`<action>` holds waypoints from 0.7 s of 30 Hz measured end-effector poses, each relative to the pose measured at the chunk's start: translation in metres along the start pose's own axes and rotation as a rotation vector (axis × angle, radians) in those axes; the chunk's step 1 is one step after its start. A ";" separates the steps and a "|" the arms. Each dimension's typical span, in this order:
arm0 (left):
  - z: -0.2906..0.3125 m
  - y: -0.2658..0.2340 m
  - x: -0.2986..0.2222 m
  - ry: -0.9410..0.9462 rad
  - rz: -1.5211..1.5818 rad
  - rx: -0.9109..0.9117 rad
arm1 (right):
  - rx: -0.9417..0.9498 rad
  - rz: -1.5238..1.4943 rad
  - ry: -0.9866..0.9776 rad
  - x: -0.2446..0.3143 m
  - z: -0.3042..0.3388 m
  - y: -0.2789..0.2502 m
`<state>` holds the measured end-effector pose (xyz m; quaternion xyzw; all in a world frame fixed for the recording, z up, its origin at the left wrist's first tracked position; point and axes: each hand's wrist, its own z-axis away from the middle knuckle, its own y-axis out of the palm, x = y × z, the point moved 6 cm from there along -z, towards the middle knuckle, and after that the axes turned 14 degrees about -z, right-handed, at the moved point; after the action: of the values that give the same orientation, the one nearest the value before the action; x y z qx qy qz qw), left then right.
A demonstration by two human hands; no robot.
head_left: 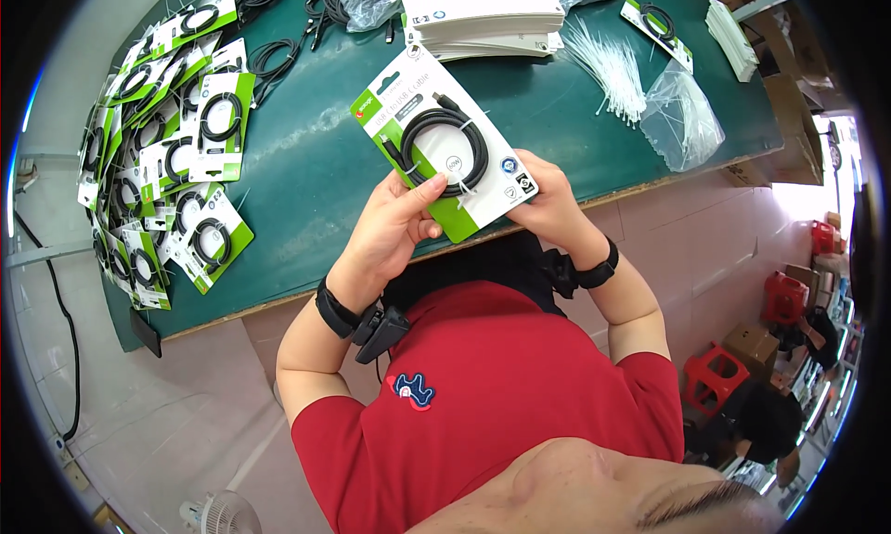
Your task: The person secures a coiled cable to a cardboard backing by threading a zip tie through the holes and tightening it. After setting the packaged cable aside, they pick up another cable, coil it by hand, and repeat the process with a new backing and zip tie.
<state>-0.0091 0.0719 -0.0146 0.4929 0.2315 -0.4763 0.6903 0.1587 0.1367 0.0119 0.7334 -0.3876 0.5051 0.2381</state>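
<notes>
A white-and-green packaging card (490, 177) is held between my two hands over the table's near edge. Fixed to its front is a coiled black USB cable (481, 154), with thin white ties around the coil. My left hand (394, 220) grips the card's lower left edge, its thumb resting on the front near the coil. The lower right edge is pinched in my right hand (549, 203), whose fingers are partly hidden behind the card.
Many carded cables (221, 116) lie heaped on the green table (311, 163) at left. Loose black cables (274, 61) sit behind them. Stacked blank cards (483, 19), white cable ties (608, 75), a clear plastic bag (682, 116) and another carded cable (657, 28) occupy the far side.
</notes>
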 end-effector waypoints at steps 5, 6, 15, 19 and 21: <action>0.006 0.010 0.000 -0.023 0.033 0.046 | 0.086 0.143 -0.087 0.000 0.003 -0.002; 0.007 0.011 0.001 -0.035 0.075 0.088 | 0.086 0.243 -0.156 0.002 0.004 -0.001; 0.012 0.016 0.004 -0.036 0.065 0.055 | 0.182 0.193 -0.233 0.005 0.014 -0.004; 0.017 0.021 0.007 -0.072 0.139 0.140 | 0.198 0.322 -0.319 0.013 0.014 0.000; 0.020 0.018 0.011 -0.078 0.139 0.140 | 0.214 0.351 -0.339 0.016 0.014 0.003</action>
<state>0.0087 0.0508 -0.0065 0.5358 0.1357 -0.4610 0.6942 0.1668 0.1188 0.0216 0.7502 -0.4875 0.4467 -0.0004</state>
